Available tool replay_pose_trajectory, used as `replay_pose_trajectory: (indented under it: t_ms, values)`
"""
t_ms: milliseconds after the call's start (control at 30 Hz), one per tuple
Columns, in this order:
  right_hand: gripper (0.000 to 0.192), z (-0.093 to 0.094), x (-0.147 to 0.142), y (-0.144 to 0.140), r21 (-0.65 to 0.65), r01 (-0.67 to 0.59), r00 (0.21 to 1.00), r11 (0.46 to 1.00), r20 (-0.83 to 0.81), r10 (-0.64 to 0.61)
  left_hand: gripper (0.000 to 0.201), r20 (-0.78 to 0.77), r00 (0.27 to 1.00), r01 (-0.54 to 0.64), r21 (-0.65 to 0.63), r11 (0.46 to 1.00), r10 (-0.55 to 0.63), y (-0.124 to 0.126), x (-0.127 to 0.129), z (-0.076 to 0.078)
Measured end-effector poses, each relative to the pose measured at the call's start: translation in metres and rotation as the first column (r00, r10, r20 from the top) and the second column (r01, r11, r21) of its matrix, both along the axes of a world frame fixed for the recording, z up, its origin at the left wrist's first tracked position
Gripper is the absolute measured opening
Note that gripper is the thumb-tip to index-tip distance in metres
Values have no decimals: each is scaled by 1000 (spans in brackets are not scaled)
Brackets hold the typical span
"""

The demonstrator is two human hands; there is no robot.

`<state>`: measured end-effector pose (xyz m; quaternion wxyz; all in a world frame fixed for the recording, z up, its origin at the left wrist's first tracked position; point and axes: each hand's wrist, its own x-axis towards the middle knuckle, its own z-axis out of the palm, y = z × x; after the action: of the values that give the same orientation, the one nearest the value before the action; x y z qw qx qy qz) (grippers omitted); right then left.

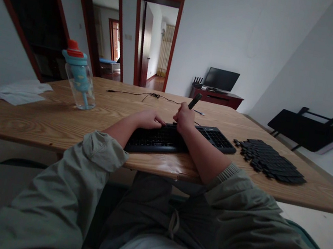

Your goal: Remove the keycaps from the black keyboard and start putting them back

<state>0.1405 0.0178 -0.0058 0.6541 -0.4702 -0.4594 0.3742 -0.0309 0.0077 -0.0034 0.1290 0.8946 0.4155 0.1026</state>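
Note:
A black keyboard (163, 141) lies on the wooden table in front of me, its right end angled away; many of its keys look to be off. My left hand (151, 119) holds the keyboard at its upper left part, fingers bent over it and partly hidden. Over the middle of the keyboard, my right hand (184, 117) is closed round a black-handled tool (195, 101). Its handle sticks up out of the fist, and the lower end is hidden behind the hand. To the right, loose black keycaps (269, 160) lie in rows on the tabletop.
A thin black cable (136, 94) with a knot runs across the table (105, 120) behind the keyboard. At the left stand a clear bottle with a blue and red lid (80, 75) and white tissues (20, 91). The table's front edge is close to my lap.

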Motion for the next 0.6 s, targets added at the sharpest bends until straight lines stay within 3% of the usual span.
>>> replay_pose_trajectory:
  t_ms: [133, 233, 433, 600]
  values:
    - [28, 8, 31, -26, 20, 30, 976, 999, -217, -25, 45, 4, 1000, -2, -14, 1000, 2, -1, 2, 1]
    - [27, 4, 69, -58, 18, 13, 960, 1000, -281, -8, 44, -14, 1000, -23, -11, 1000, 23, 1, 2, 0]
    - [29, -15, 160, -128, 10, 134, 952, 991, -278, -126, 44, 6, 999, -34, -23, 999, 34, 2, 0, 2]
    - [32, -22, 217, -160, 30, 195, 962, 980, -200, -185, 43, -4, 999, -53, -35, 998, 53, -4, 3, 7]
